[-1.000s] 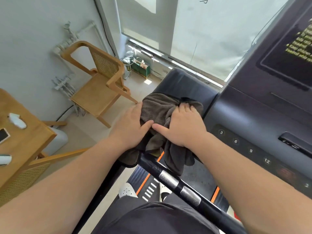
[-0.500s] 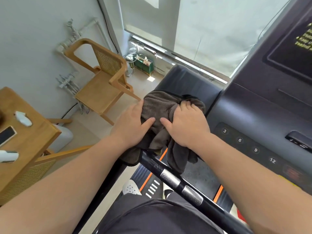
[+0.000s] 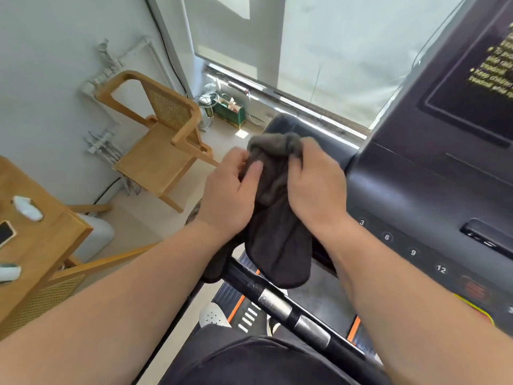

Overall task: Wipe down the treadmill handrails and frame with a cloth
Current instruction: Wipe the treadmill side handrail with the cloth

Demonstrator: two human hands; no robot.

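Bunching between both hands' fingers [image 3: 256,166], cloth [image 3: 277,218] drapes over handrail [image 3: 288,304]

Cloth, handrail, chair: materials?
Cloth: dark grey-brown napped fabric, likely microfibre; drapes and bunches softly. Handrail: glossy black tube, plastic or coated metal, with shiny silver bands that look metallic. Chair: light matte wood with visible grain, woven cane back.

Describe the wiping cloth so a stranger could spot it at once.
Find the dark grey treadmill console on the right. At its left end, above the black tubular handrail, the left hand and right hand grip a dark brown fluffy cloth. It is the only soft, bunched thing there, drooping between hard, smooth machine parts.
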